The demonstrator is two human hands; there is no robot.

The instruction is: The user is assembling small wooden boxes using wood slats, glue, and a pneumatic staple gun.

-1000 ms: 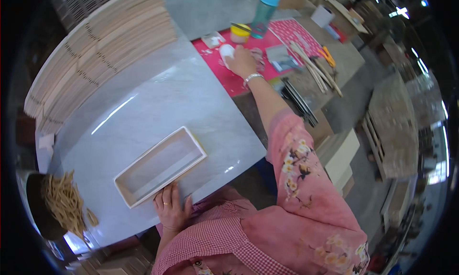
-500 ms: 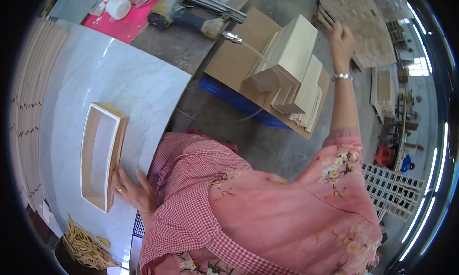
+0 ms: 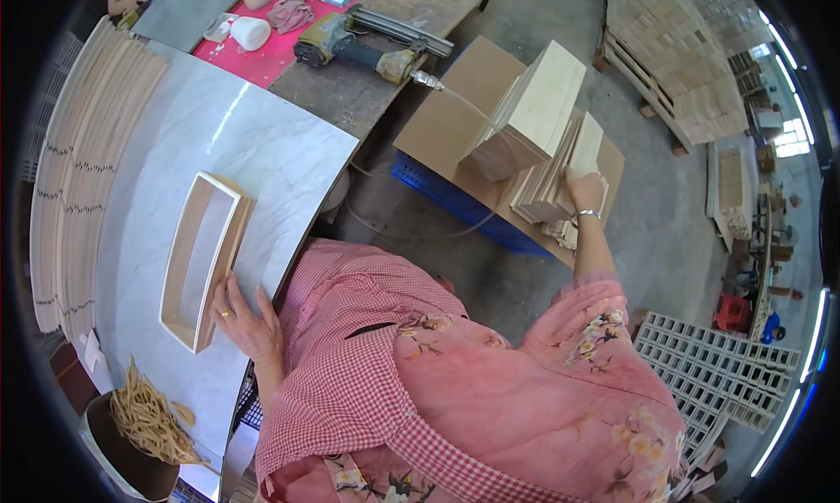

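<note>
An open rectangular wooden frame (image 3: 229, 256) with light sides stands on the white marble-patterned tabletop (image 3: 271, 144). My left hand (image 3: 248, 319) rests beside its near end, fingers apart and fingertips touching the outer side. To my right, thin wooden boards (image 3: 547, 184) stand packed on edge on a cardboard sheet (image 3: 451, 109). My right hand (image 3: 584, 188) reaches down onto these boards, its fingers bent over the end of one; the fingertips are partly hidden. Beside it, a taller block of wide pale panels (image 3: 547, 96) stands on the same sheet.
A nail gun (image 3: 359, 52) with a hose lies on the far bench. A white bottle (image 3: 250, 33) and pink cloth (image 3: 290, 13) lie behind it. Long wooden strips (image 3: 87, 179) line the table's left. A bin of rubber bands (image 3: 149, 420) sits near left. Stacked wood (image 3: 678, 57) stands far right.
My right hand has come down and nearer, from raised beyond the boards to resting on them. My left hand stays by the frame. The whole view has shifted slightly.
</note>
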